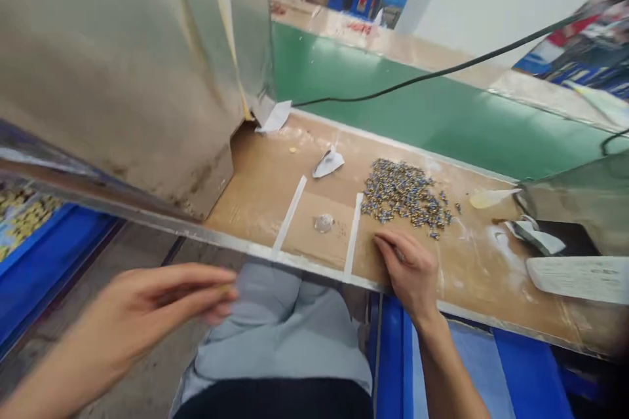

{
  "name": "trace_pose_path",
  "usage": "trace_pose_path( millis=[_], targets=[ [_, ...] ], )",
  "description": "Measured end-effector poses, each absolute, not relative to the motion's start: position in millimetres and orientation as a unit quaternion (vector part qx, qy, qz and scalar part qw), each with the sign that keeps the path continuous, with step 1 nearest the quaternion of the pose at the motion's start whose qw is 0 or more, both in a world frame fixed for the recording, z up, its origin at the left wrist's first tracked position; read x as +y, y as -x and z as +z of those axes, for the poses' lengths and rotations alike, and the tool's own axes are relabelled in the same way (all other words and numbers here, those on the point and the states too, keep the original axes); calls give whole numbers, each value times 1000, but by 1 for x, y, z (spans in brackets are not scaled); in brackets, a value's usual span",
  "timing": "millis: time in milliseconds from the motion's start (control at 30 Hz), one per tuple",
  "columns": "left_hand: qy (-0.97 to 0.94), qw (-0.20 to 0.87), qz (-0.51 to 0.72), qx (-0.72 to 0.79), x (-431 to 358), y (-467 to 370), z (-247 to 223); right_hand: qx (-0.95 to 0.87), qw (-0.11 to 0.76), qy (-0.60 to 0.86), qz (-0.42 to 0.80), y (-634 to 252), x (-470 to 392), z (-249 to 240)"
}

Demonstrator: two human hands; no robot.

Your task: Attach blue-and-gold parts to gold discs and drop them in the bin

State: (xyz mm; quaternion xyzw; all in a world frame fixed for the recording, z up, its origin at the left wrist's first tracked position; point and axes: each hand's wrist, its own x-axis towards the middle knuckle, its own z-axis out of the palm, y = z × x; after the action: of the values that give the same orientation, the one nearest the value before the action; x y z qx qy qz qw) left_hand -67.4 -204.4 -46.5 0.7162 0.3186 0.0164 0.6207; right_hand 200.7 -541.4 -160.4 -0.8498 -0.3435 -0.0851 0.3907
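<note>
Handling seems the present step: the left hand [162,304] pinches a small yellowish piece [225,288]; the right hand [411,268], fingers narrowed, contents unclear, has loose blue-and-brass metallic pieces [403,191] at twelve o'clock. Next calls for fingertip precision.

Beyond the right fingers [386,242], the small parts [403,191] glint like metal on a smooth, glossy brown worktop [255,209], while matt cloth trousers [280,334] lie between both hands' fingers and smooth blue plastic-looking bins [393,347] sit below the right ones.
</note>
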Motion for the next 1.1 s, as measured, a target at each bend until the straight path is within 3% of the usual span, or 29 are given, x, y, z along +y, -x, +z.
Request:
trace_pose_path(
  millis=[100, 200, 567, 867, 1100],
  targets=[
    [-618, 721, 18, 313, -250, 41, -81, -327, 387, 857, -94, -199, -541, -159],
    [-579, 757, 58, 299, -269, 16, -97, -326, 390, 857, -91, -195, -542, -156],
    [-592, 764, 30, 254, -269, 4, -120, -332, 366, 865, -91, -190, -534, -143],
    [-624, 747, 35, 224, -265, -11, -141, -307, 499, 808, -69, -169, -484, -111],
    [-583, 780, 55, 220, -258, -12, -140, -377, 454, 802, -94, -168, -448, -111]
  ],
)
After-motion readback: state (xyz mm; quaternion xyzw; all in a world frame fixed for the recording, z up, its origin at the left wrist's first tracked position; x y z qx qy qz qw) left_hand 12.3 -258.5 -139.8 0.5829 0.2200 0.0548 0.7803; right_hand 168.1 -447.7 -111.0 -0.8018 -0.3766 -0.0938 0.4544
